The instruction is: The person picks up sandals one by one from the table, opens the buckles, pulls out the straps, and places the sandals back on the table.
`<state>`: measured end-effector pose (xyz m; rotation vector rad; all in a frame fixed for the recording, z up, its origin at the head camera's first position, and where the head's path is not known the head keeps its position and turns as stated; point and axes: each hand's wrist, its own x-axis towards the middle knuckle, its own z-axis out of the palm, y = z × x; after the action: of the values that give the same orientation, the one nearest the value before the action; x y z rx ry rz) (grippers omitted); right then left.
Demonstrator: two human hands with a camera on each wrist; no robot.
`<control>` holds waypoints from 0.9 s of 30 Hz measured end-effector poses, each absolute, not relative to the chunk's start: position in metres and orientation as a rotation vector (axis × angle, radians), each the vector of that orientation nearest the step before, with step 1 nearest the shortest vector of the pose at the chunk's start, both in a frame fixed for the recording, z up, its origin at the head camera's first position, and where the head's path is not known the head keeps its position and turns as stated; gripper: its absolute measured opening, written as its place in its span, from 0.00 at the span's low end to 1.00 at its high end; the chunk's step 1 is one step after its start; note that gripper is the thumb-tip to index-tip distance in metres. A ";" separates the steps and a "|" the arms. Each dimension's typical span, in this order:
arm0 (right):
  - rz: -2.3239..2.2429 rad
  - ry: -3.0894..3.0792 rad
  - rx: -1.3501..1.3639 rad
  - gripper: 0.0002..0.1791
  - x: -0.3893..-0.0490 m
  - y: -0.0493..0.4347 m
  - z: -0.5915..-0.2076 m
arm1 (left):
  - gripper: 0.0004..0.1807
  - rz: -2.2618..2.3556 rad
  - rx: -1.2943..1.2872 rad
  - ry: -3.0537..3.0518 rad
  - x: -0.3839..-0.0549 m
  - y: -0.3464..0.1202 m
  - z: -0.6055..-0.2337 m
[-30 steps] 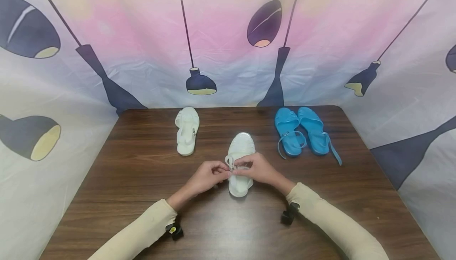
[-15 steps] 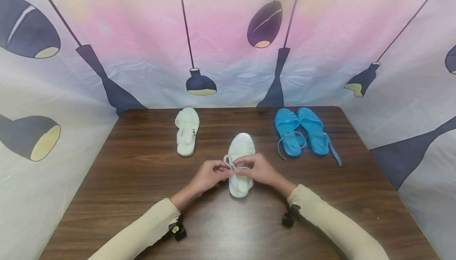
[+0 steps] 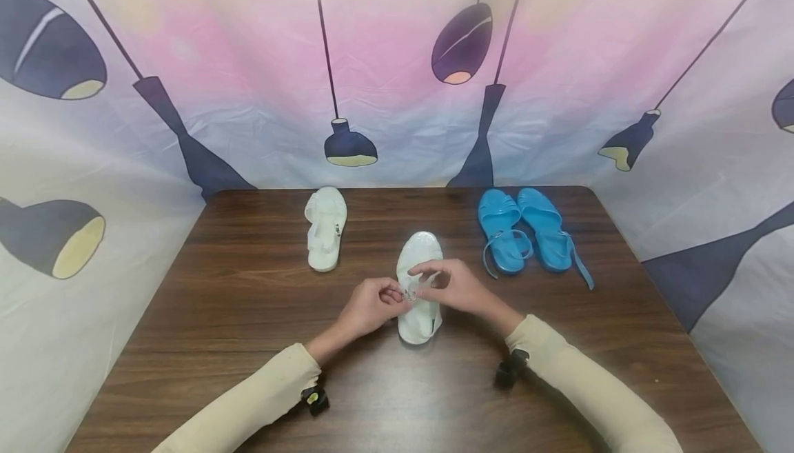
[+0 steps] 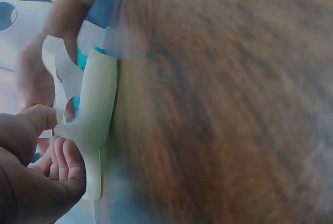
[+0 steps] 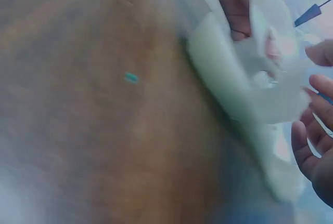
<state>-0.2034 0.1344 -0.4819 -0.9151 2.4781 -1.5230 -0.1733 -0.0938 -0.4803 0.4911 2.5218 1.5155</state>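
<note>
A white sandal (image 3: pixel 422 249) lies on the wooden table in front of me, toe pointing away. My left hand (image 3: pixel 372 305) reaches in from its left side and pinches the sandal's ankle strap (image 4: pixel 58 60) by the buckle between thumb and forefinger. On the other side, my right hand (image 3: pixel 460 287) hovers over the sandal with thumb and fingers spread apart beside the strap. The right wrist view shows the small metal buckle (image 5: pixel 271 77) on the strap, with the right fingers (image 5: pixel 317 107) close by and nothing gripped in them.
A second white sandal (image 3: pixel 327 229), its strap buckled, lies at the back left of the wooden table (image 3: pixel 248 315). Two blue sandals (image 3: pixel 499 232) lie side by side at the back right, straps loose. A cloth backdrop (image 3: pixel 397 60) printed with lamps hangs behind.
My right fingers have parted and lifted slightly, coming away from the strap. The strap loop that stood up at the sandal's left is no longer visible. The left hand has shifted slightly right.
</note>
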 end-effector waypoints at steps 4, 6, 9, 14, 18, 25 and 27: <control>-1.389 2.556 -0.974 0.21 -0.206 0.135 -0.463 | 0.07 1.492 0.499 2.564 -0.173 -0.093 -0.482; -1.323 2.583 -0.993 0.22 -0.207 0.133 -0.457 | 0.07 1.493 0.501 2.573 -0.173 -0.093 -0.482; -1.243 2.588 -1.033 0.22 -0.208 0.128 -0.452 | 0.07 1.494 0.517 2.584 -0.173 -0.093 -0.482; -1.163 2.600 -1.144 0.20 -0.209 0.120 -0.453 | 0.08 1.499 0.546 2.609 -0.173 -0.092 -0.483; -1.156 2.631 -1.184 0.15 -0.211 0.120 -0.457 | 0.08 1.490 0.537 2.617 -0.173 -0.092 -0.483; -1.155 2.639 -1.085 0.11 -0.211 0.129 -0.462 | 0.07 1.470 0.510 2.589 -0.174 -0.094 -0.481; -1.148 2.642 -1.075 0.13 -0.211 0.131 -0.463 | 0.07 1.465 0.518 2.585 -0.175 -0.093 -0.481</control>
<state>-0.2108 0.1306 -0.4625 -1.0751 2.6416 -1.1484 -0.1747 -0.0933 -0.4810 0.5178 2.5853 1.4651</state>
